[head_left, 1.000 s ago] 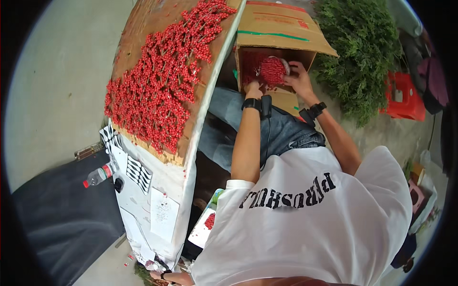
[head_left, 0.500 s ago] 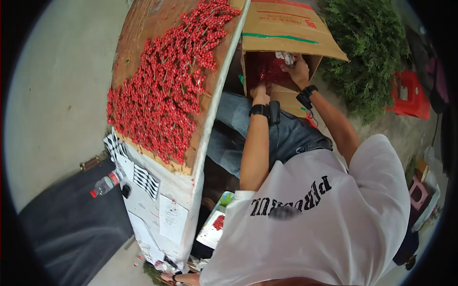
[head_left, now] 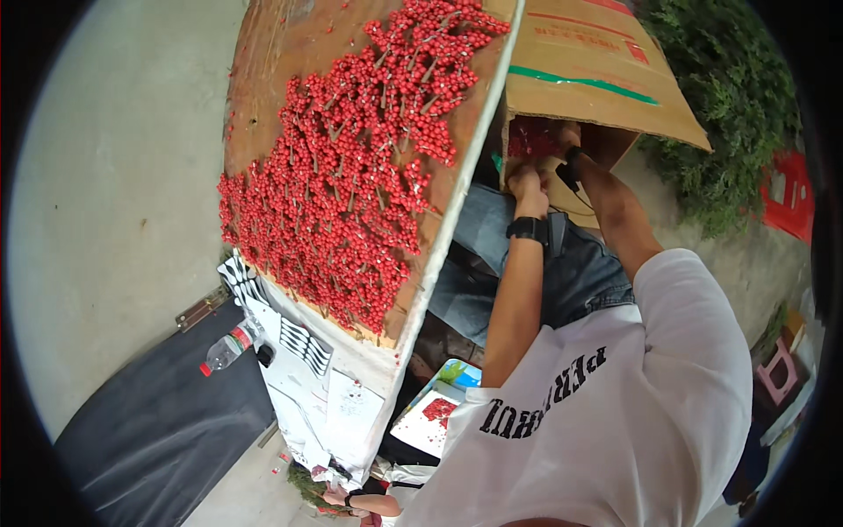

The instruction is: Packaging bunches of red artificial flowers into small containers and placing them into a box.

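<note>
The person wears a loose white T-shirt (head_left: 615, 448) with large, rough-edged black lettering (head_left: 543, 400) set in a curving row across the front. Its short right sleeve (head_left: 689, 285) hangs wide, and the fabric shows soft folds. Below are blue-grey denim jeans (head_left: 575, 285), paler and faded over part of the leg. A black strap (head_left: 527, 229) circles the left wrist, with a dark box-shaped unit (head_left: 557, 233) on it; the right wrist carries a similar black band (head_left: 573, 155). The left hand (head_left: 529, 184) is bare.
</note>
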Available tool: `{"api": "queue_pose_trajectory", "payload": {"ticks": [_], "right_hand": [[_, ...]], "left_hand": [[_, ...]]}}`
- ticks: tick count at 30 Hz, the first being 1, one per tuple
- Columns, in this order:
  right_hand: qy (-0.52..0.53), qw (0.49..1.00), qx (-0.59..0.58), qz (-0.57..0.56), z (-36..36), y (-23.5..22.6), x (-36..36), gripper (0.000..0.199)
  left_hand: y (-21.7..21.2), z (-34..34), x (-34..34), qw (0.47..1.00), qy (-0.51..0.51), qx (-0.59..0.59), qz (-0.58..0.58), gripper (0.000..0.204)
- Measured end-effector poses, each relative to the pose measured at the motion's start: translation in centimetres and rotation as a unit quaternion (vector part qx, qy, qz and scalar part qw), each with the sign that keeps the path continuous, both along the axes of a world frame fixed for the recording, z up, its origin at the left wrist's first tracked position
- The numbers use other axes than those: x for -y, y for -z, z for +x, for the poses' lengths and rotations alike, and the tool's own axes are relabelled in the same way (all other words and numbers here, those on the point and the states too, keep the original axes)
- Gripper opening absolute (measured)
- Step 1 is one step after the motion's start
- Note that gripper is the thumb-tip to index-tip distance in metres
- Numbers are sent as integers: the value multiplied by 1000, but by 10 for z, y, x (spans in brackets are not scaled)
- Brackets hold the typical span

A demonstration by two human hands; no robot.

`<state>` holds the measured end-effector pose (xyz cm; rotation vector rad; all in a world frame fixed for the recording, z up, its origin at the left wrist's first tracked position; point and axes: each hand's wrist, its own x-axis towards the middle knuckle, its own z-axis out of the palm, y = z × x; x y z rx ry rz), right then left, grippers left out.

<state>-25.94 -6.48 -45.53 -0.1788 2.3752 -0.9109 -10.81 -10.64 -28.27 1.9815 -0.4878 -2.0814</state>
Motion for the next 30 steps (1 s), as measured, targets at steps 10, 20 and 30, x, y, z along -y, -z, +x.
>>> {"api": "queue_pose_trajectory", "payload": {"ticks": [10, 20, 30], "right_hand": [[-83, 915, 287, -271, 4, 3, -3, 45], [66, 876, 287, -383, -4, -190, -122, 70], [-142, 942, -127, -278, 34, -257, -84, 71]], "left_hand": [[10, -8, 1, 998, 35, 21, -40, 17], [19, -17, -8, 988, 126, -7, -85, 15], [11, -21, -3, 987, 149, -29, -57, 23]]}}
